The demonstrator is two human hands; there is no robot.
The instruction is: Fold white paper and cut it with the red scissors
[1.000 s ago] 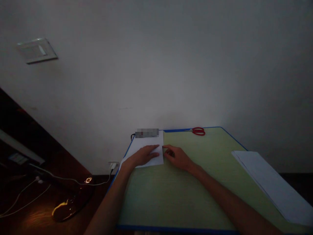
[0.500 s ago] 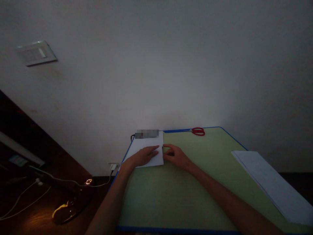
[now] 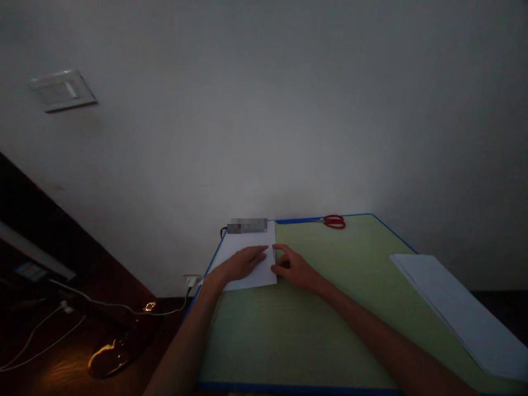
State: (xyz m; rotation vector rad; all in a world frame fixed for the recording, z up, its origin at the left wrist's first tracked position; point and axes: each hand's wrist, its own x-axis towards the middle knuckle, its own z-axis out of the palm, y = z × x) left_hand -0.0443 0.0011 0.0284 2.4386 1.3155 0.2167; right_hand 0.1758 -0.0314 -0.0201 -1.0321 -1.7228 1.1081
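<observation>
A white sheet of paper [image 3: 243, 239] lies on the left part of the green table. My left hand [image 3: 243, 261] rests flat on it, fingers stretched toward the sheet's right edge. At that edge is my right hand [image 3: 295, 267]. Its index finger and thumb are apart, one above the other, with both tips at the paper's edge. I cannot make out whether the sheet is one layer or several.
Red-handled scissors [image 3: 333, 221] lie at the table's back edge. A blurred-out object [image 3: 247, 225] sits at the paper's far end. More white paper [image 3: 457, 313] lies on the right side of the green table [image 3: 289, 341]. A plugged-in white charger [image 3: 192, 281] is at the wall.
The paper's near edge now reaches slightly closer to me. My right thumb has moved a little toward me and left onto the edge, widening its gap from the index finger. My left hand stays put.
</observation>
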